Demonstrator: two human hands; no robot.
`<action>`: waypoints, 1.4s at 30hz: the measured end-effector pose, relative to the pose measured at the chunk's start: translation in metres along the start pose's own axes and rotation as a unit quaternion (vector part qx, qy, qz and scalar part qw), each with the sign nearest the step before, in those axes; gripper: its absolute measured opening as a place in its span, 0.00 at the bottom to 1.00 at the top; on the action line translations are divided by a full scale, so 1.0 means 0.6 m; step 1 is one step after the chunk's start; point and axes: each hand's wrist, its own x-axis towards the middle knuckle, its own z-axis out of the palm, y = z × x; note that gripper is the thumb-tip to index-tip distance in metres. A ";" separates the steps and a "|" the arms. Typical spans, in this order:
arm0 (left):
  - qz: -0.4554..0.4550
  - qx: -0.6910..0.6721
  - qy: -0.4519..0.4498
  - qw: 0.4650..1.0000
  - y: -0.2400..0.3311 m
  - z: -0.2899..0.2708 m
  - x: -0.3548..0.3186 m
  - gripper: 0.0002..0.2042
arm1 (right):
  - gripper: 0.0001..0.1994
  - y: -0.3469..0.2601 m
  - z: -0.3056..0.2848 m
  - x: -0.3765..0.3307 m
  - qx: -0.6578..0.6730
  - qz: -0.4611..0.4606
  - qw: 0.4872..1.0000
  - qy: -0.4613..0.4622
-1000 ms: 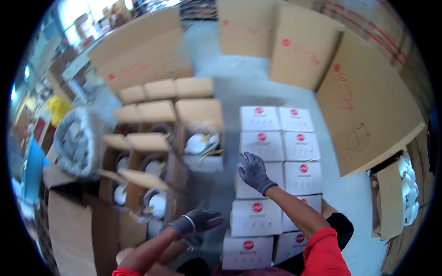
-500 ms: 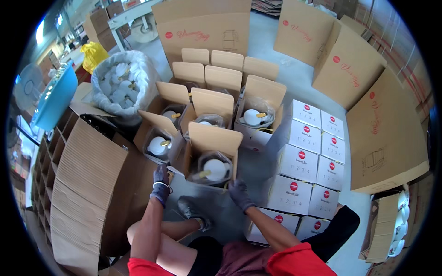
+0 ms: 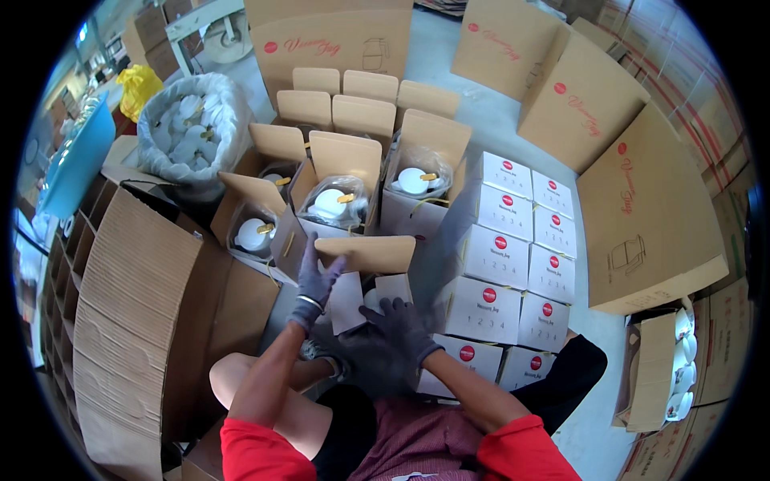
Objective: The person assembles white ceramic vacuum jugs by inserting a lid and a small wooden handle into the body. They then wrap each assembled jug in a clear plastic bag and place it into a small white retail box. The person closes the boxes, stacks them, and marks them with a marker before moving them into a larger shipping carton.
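Observation:
In front of me stands a carton [image 3: 347,303] with its two white side flaps turned inward and its tall brown lid flap [image 3: 369,256] raised at the far side. A little of a white jug top shows between the side flaps; the rest is hidden. My left hand [image 3: 318,278], in a grey glove, is at the carton's left corner with fingers spread, by the lid flap's left end. My right hand [image 3: 399,327], gloved too, lies with outstretched fingers over the near right part of the carton, at the right side flap.
Beyond stand several open cartons with white-lidded jugs [image 3: 329,204] in plastic bags. Closed white boxes [image 3: 493,255] are stacked to the right. A lined bin of white lids [image 3: 192,132] stands at back left, a large brown carton [image 3: 144,313] at left, more brown cartons [image 3: 654,216] far right.
Both hands have moved from the carton's sides to its top. The carton's side flaps have turned inward over the jug, and its lid flap leans further toward me. My view has shifted slightly.

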 end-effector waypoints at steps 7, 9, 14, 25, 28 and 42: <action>0.084 0.215 -0.210 0.950 0.057 -0.053 -0.104 0.23 | 0.25 0.066 0.041 -0.032 0.521 0.136 0.837 0.095; 0.078 0.387 -0.260 0.881 0.021 -0.031 -0.148 0.34 | 0.26 0.065 0.013 -0.058 0.834 0.191 0.507 0.109; -0.007 0.274 -0.392 0.878 -0.009 -0.030 -0.152 0.49 | 0.26 0.064 0.020 -0.089 0.448 0.118 0.866 0.188; 0.094 0.408 -0.380 0.825 -0.042 -0.010 -0.165 0.43 | 0.25 0.097 0.061 -0.090 0.059 0.016 0.982 0.179; 0.108 0.422 -0.366 0.822 -0.042 -0.006 -0.172 0.43 | 0.24 0.081 0.059 -0.095 -0.017 0.048 0.992 0.117; -0.172 0.252 -0.186 0.934 -0.059 0.001 -0.177 0.44 | 0.39 0.091 0.122 -0.019 0.340 0.346 0.874 0.034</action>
